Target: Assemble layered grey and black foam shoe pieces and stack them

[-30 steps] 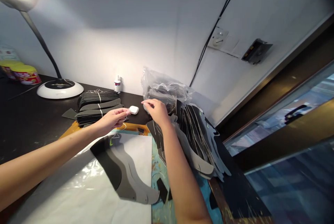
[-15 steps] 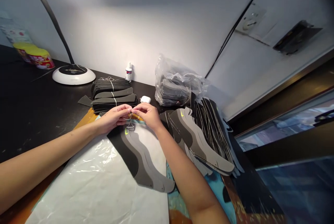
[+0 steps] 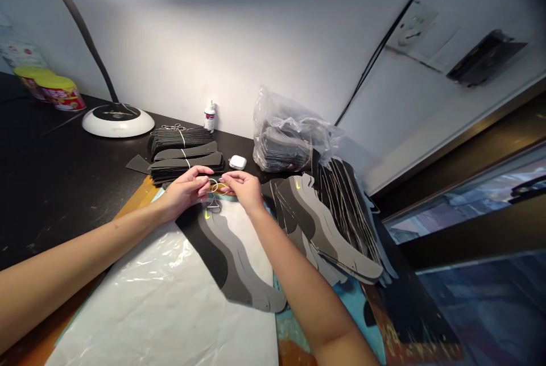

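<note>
Head view: left hand (image 3: 185, 192) and right hand (image 3: 244, 191) close together, fingertips pinching a thin pale cord loop (image 3: 215, 186). Black-and-grey curved foam cutout (image 3: 226, 258) just below, on white plastic sheet (image 3: 140, 298).

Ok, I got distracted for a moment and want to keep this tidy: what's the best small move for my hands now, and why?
Probably pull the string loop snug between your left hand and right hand. It looks slack between your fingers, with a small bit dangling below, and the black stacks behind are bound with white string.
</note>
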The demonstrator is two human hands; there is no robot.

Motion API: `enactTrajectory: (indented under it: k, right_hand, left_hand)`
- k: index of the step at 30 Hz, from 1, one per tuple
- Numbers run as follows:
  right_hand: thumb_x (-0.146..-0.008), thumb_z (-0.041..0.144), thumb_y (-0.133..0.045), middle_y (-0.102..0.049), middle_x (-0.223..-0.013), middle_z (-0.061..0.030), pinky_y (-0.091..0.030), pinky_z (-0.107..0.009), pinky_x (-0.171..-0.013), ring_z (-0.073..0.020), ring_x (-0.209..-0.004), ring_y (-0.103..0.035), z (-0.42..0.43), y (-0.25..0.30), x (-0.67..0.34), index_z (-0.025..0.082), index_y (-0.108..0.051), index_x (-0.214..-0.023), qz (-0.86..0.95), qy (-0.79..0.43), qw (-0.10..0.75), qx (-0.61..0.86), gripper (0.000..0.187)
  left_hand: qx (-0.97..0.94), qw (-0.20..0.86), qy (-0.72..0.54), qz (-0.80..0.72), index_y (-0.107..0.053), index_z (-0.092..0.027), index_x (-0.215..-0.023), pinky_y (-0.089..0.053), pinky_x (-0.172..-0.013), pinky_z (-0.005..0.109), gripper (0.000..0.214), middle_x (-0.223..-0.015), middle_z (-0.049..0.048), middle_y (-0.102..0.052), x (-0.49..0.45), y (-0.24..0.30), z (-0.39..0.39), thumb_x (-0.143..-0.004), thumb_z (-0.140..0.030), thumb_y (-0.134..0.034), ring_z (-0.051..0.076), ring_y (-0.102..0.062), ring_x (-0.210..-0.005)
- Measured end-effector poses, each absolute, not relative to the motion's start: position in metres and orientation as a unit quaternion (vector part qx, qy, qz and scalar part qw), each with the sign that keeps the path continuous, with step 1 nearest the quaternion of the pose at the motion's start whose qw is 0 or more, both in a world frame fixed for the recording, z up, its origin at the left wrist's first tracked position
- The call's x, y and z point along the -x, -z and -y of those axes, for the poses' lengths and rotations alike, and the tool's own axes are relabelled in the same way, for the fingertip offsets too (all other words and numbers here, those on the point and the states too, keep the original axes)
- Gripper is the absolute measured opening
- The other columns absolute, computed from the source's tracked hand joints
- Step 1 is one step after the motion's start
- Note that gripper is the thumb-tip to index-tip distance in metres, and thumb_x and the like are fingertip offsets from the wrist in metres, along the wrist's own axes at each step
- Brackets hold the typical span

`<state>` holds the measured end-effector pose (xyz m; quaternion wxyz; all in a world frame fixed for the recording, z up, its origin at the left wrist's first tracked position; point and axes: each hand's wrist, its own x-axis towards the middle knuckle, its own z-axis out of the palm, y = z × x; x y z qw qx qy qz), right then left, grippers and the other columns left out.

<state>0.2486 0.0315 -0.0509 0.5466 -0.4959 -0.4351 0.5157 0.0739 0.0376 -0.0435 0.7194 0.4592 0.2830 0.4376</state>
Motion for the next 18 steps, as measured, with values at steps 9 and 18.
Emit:
enactTrajectory:
  k: [9,18]
  right_hand:
    - [-0.076,0.023,-0.078,-0.076,-0.074,-0.0018,-0.050,-0.017,-0.051,-0.0096,-0.052,-0.067,-0.026,0.046,-0.246,0.016,-0.073,-0.080,0.453,-0.540,0.508,0.495,0.010]
    - [-0.079,0.026,-0.077,-0.077,-0.079,-0.0025,-0.044,-0.014,-0.046,-0.0079,-0.051,-0.066,-0.025,0.040,-0.246,0.016,-0.071,-0.081,0.432,-0.561,0.501,0.498,0.012]
  left_hand:
    - [-0.554,0.632,-0.433,-0.325,-0.050,-0.020,-0.113,-0.035,-0.057,0.021,0.043,-0.067,-0.0051,-0.050,-0.077,0.047,-0.034,-0.082,-0.040,-0.072,0.011,-0.042,-0.060]
    - [-0.622,0.512,-0.438,-0.400,-0.044,-0.021,-0.118,-0.033,-0.055,0.021,0.037,-0.070,-0.0053,-0.051,-0.075,0.047,-0.033,-0.087,-0.034,-0.060,0.012,-0.042,-0.061]
